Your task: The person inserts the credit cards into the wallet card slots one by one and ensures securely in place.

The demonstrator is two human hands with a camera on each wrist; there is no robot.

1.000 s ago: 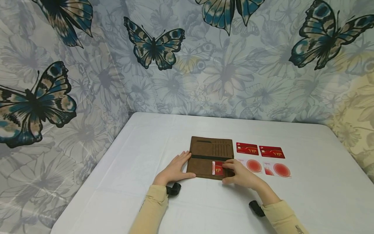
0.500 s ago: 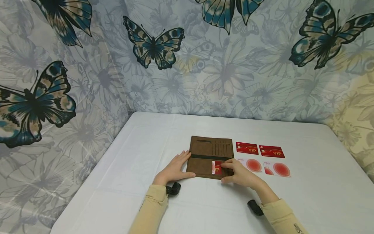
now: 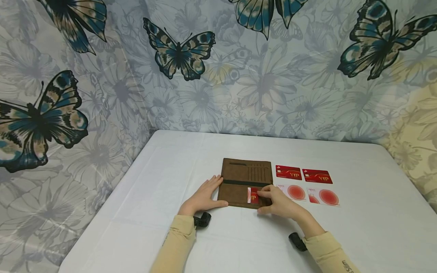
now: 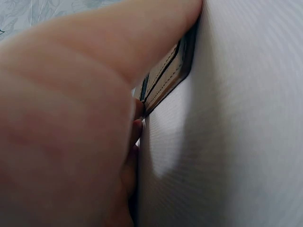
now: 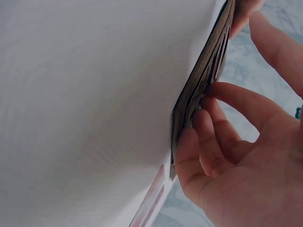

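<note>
A brown wallet point(image 3: 233, 195) lies unfolded flat on the table in the head view. My left hand point(image 3: 204, 196) is spread at its left side, fingertips on the wallet's edge and thumb at the near left corner. A red card point(image 3: 253, 194) with a white strip at its left end shows in the wallet's lower half. The fingertips of my right hand point(image 3: 283, 203) press on that card's right part and hide it. In the right wrist view, the fingers point(image 5: 236, 101) touch the wallet point(image 5: 201, 78) while the thumb point(image 5: 272, 47) stands apart.
Two red VIP cards point(image 3: 288, 172) lie in a row right of the wallet. Below them are two white cards with red circles point(image 3: 329, 197), one partly behind my right hand. A white cloth covers the table point(image 3: 164, 170), and a butterfly-patterned backdrop point(image 3: 205, 102) rises behind.
My right hand has crept slightly left over the red card in the wallet, which seems to shift a little left too. My left hand stays in place.
</note>
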